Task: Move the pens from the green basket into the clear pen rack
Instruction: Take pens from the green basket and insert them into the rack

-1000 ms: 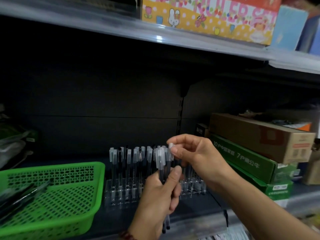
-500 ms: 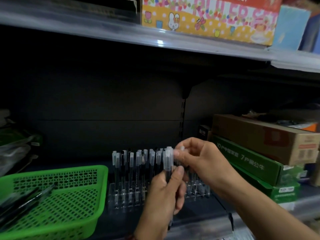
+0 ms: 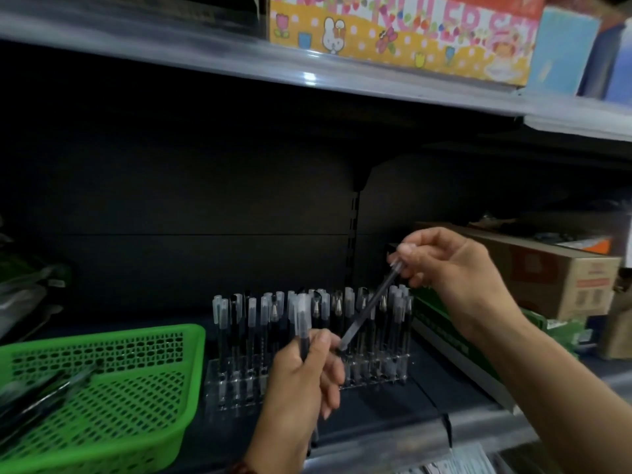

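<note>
A: One pen [image 3: 371, 307] is up in the right grip [image 3: 455, 271], pinched at the cap end. It's tilted, tip pointing down-left twd the left grip [image 3: 301, 381].
B: And the left?
A: Left grip's curled round spare pens [image 3: 302, 319], upright, in front of the clear pen rack [image 3: 219, 398]. Can't tell how many. Loose pens [image 3: 44, 391] lie in the green basket [image 3: 191, 350], just left of the rack on the shelf [image 3: 393, 415].
B: Rack looks packed w/ capped pens [image 3: 251, 313]. How's the drop done well?
A: My read: swing it vertical first, tip down, then find a free hole. Can't tell from here which are free, the plastic's too clear. Lower it straight, no sideways push, or the neighbours tip. Left grip shd sit low & out of the path.
B: Risk?
A: That cap pinch. If the cap's loose, the barrel could slip. Prob safer to hold it lower.
</note>
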